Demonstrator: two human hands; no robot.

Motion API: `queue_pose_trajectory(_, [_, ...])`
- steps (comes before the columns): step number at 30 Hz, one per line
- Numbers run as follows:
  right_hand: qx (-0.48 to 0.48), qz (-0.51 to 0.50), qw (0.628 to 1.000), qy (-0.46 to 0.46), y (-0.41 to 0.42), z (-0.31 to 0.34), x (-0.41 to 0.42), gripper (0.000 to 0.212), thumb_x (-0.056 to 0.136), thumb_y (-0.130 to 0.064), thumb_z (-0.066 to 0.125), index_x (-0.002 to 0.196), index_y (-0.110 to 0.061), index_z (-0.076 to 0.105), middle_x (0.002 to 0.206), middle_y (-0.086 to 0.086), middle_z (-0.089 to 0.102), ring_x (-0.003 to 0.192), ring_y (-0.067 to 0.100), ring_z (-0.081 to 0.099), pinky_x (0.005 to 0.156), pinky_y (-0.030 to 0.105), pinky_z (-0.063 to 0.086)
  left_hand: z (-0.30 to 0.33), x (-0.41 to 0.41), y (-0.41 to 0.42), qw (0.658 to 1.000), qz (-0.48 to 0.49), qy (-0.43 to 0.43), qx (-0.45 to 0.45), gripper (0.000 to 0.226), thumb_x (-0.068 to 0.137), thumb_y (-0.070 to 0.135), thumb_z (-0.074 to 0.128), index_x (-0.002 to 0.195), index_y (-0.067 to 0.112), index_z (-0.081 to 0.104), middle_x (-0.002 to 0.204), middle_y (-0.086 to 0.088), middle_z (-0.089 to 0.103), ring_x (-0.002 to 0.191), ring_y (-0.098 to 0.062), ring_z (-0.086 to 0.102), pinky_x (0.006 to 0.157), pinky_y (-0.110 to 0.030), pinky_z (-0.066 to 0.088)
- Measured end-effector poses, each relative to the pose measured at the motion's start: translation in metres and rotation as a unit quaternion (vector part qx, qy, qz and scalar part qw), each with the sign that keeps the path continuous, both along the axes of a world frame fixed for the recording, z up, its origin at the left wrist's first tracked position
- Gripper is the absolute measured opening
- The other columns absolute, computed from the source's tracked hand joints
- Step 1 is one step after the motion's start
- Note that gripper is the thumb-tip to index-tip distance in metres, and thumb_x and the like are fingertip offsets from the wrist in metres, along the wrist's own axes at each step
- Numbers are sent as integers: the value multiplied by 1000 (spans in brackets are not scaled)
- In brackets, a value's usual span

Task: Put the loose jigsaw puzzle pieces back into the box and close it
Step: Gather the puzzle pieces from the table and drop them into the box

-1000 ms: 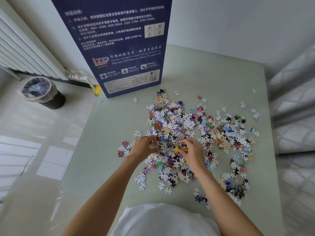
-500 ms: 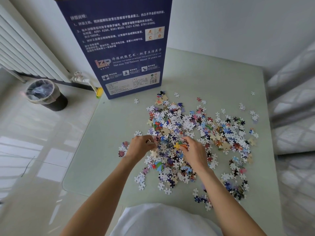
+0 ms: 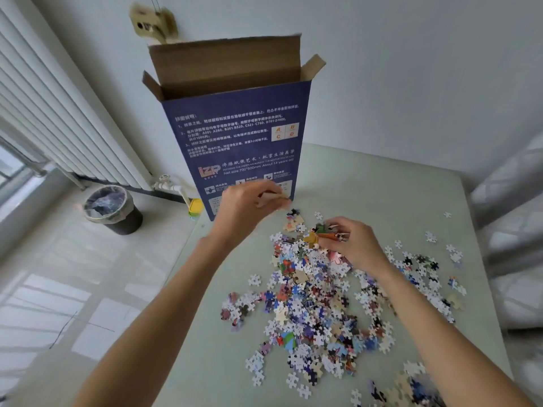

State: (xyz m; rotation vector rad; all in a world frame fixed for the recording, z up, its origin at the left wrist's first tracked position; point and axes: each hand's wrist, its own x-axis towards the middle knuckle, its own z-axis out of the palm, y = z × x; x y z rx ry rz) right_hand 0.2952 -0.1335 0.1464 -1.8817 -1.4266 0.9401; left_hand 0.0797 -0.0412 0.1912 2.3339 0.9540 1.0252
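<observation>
A tall blue puzzle box [image 3: 241, 142] stands upright at the table's far left corner, its top flaps open and the brown inside showing. A wide heap of loose jigsaw pieces [image 3: 317, 301] lies on the pale green table [image 3: 367, 189]. My left hand [image 3: 249, 205] is lifted in front of the box's lower face, fingers curled round a few pale pieces. My right hand [image 3: 349, 240] hovers over the far end of the heap and pinches a cluster of yellow, orange and green pieces.
A dark waste bin [image 3: 113, 208] lined with clear plastic stands on the tiled floor at the left. A white radiator [image 3: 58, 121] runs along the left wall, with a valve and yellow cap [image 3: 195, 205] by the table corner. Bedding [image 3: 517, 245] borders the table's right side.
Both hands rose off the heap with pieces and moved toward the box, the left one farther. The camera tilted up, bringing the box's open top into view.
</observation>
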Motion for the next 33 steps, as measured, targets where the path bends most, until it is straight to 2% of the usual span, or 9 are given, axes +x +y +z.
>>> queue_pose_trajectory(3, [63,8,998,14,33,43,4,34,74,-20,76,105,-22,63,95,-6,66,84,6,60,77,10,40,50,-2,47,993,58,-27,96,22,80,29,69,94,12,70,88,10,66,78,1,60,70,-1,44])
queue_pose_trajectory(7, [146,28,989,17,78,89,3,28,76,-21,74,102,-20,62,92,-3,67,79,10,62,77,17,46,89,-8,107,978,126,-68,152,18,83,28,68,91,12,71,91,4,70,80,-2,61,73,-11,47])
queue_pose_trajectory(13, [295,17,954,-50,151,136,-8,35,80,-28,71,111,-15,61,104,-8,62,91,5,57,67,1,41,93,-13,158,983,154,-6,96,12,82,23,69,88,14,75,85,0,73,76,-3,61,70,-1,38])
queue_pose_trajectory(15, [345,12,936,-65,171,146,-12,35,81,-28,70,112,-15,61,107,-4,64,91,5,57,68,-1,42,88,-15,164,985,153,32,73,15,85,23,66,90,12,74,86,-3,73,77,-7,63,72,-12,45])
queue_pose_trajectory(17, [391,22,916,-92,190,156,-16,35,81,-26,70,113,-15,61,106,0,67,87,7,61,69,4,47,84,-18,169,984,155,62,56,18,89,24,61,92,11,73,87,-4,72,79,-16,65,73,-29,51])
queue_pose_trajectory(20, [438,81,879,-173,216,164,-23,34,81,-21,70,113,-12,62,104,3,69,87,15,66,76,27,55,83,-21,173,980,164,110,39,21,92,29,54,96,18,71,90,-2,72,83,-20,64,71,-33,49])
queue_pose_trajectory(23, [444,183,827,-294,240,162,-28,33,82,-18,68,113,-10,62,104,5,69,89,21,67,78,40,55,85,-23,172,973,173,146,54,25,93,37,51,103,22,68,93,1,70,85,-21,62,71,-30,44])
queue_pose_trajectory(26, [419,248,799,-353,255,157,-34,41,83,-14,67,122,-10,56,105,9,69,90,26,68,73,40,57,85,-29,170,974,166,146,56,24,91,42,52,100,27,68,88,4,69,77,-16,60,66,-29,46])
queue_pose_trajectory(33, [314,276,836,-355,267,154,-43,21,87,-25,62,107,-20,63,99,0,69,88,21,63,74,33,46,80,-39,168,980,134,133,67,14,86,31,62,96,32,72,92,10,70,78,-9,62,69,-36,55])
